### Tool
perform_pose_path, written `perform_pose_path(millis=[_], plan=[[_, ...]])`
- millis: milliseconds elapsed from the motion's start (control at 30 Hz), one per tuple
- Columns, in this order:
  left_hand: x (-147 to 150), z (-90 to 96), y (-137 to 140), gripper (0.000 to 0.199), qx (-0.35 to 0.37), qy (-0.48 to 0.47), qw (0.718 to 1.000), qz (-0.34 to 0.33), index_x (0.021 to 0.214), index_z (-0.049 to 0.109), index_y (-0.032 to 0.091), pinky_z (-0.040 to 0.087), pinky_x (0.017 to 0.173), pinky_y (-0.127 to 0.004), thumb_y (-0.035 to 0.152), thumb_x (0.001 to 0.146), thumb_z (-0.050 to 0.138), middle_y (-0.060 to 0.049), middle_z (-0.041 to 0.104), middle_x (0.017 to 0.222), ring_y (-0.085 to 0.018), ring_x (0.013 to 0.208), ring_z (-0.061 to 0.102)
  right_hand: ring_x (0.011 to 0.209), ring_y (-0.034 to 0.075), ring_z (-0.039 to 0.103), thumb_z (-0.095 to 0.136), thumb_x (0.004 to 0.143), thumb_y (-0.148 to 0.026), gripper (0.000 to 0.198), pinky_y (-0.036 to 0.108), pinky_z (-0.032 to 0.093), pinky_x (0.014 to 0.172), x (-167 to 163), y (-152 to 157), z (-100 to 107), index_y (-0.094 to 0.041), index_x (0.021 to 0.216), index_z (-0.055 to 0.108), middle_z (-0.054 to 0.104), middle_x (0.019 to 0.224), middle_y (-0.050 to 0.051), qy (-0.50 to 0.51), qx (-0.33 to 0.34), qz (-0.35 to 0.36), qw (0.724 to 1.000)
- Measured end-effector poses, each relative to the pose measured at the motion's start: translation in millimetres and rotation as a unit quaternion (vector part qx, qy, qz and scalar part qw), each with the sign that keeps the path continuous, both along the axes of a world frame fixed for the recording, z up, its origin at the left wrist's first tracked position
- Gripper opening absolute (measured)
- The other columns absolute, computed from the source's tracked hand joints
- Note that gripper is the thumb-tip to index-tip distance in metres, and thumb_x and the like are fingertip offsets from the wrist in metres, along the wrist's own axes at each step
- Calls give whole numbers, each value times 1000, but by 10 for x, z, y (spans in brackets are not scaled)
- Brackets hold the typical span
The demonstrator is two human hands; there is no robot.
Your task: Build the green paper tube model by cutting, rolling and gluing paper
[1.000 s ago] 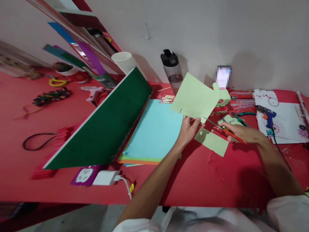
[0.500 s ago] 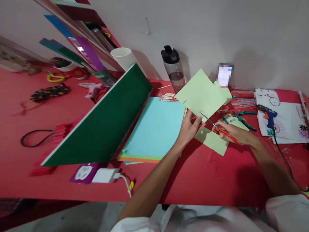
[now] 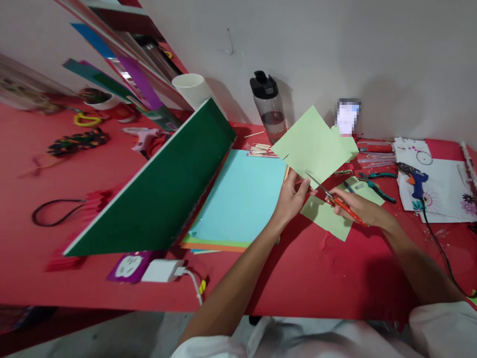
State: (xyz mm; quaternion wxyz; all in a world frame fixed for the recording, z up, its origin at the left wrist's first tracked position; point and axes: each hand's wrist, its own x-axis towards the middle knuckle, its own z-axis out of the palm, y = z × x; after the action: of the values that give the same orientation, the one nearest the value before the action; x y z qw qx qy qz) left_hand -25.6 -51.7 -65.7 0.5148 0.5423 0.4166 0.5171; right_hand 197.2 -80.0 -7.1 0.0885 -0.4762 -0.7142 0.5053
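My left hand (image 3: 292,198) pinches the lower edge of a square of light green paper (image 3: 311,146) and holds it up above the table. A short slit shows near the paper's left corner. In my right hand (image 3: 357,209) is a pair of scissors with red-orange handles (image 3: 350,213). Their blades lie over the paper's lower corner, close to my left fingers; whether the paper is between the blades I cannot make out. Beneath my hands, another light green piece of paper (image 3: 330,219) lies on the red table (image 3: 309,278).
Left of my hands, a green board (image 3: 160,189) leans over light blue sheets (image 3: 238,199). Behind stand a water bottle (image 3: 270,107) and a phone (image 3: 347,117). To the right are cutting pliers (image 3: 378,186) and a blue glue gun (image 3: 417,181) with its cord. A white charger (image 3: 163,270) lies near the front edge.
My right hand and the scissors have shifted slightly left, the blades reaching a little further over the paper. The left hand and paper have hardly moved.
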Motion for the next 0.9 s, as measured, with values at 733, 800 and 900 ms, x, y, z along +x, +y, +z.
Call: perform_pose_path(millis=[733,800,900], plan=[[-47,-63,45,15,31,49,998,8,95,51,23,54,77,-38,36,103,52,0,64,76,-20,73,68,73,16,51,66,97,-53,31,26,47,62,-86,-26,-62,-27,111,57,56,86,0,22,7,-60,998],[-43,-27,44,8,34,37,999,12,101,53,23,53,75,-38,31,101,52,1,62,77,-19,70,66,73,16,51,66,96,-52,31,27,47,62,-83,-17,-87,-27,112,57,58,88,0,22,14,-58,998],[-48,32,43,8,35,16,999,14,106,54,23,53,73,-37,24,98,52,2,59,79,-18,68,65,76,17,53,66,96,-54,34,27,48,63,-81,-5,-123,-26,113,58,61,93,2,30,17,-51,998]])
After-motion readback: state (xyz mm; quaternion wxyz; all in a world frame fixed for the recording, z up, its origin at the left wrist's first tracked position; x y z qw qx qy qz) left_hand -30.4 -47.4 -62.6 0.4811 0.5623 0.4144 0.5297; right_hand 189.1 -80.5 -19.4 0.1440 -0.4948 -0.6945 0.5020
